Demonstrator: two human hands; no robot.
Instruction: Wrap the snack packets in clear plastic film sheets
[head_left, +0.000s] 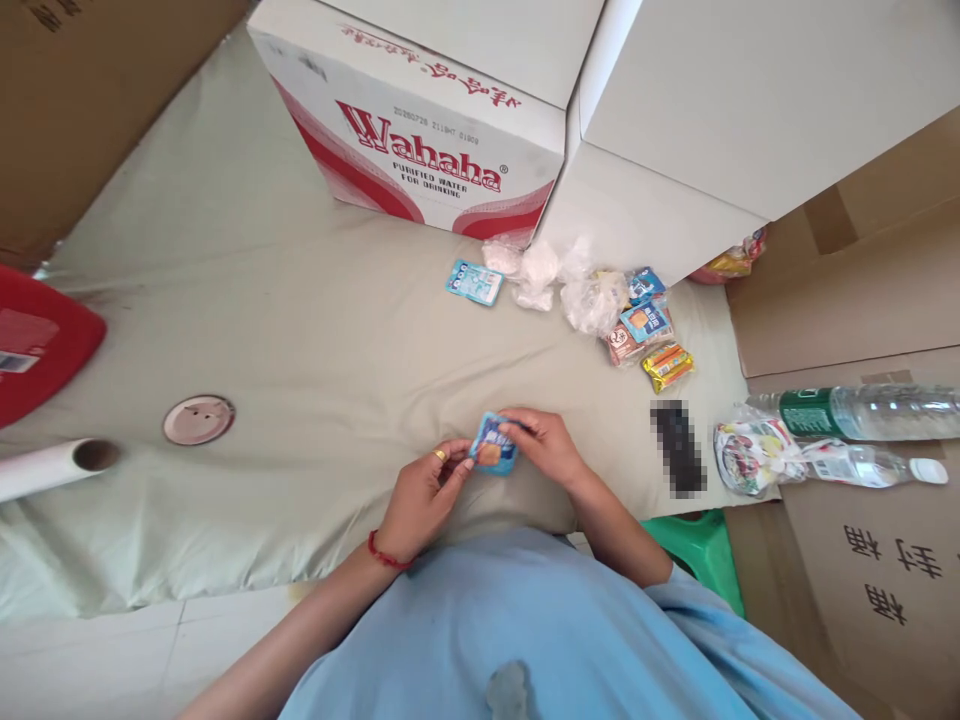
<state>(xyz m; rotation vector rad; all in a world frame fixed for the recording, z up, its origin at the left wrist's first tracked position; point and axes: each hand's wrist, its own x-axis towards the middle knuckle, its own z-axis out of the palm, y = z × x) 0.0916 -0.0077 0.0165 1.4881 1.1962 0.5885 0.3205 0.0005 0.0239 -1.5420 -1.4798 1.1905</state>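
Between my two hands is a small blue snack packet (494, 446), held just above the cloth-covered surface near my body. My left hand (424, 495) pinches its left edge between thumb and fingers. At the packet's upper right corner, my right hand (546, 445) grips it, thumb on the front. Another light-blue packet (475, 283) lies flat farther back, beside some crumpled clear plastic bags (592, 298). To the right of these sits a pile with a blue packet (646, 320), a brown-and-white packet (626, 343) and a yellow packet (668, 367).
A Wahaha water carton (442, 130) and white boxes (675, 100) stand at the back. On the left are a round pink lid-like disc (199, 420), a white roll (52, 470) and a red container (45, 340). Plastic bottles (885, 412) lie right, above a green stool (701, 555).
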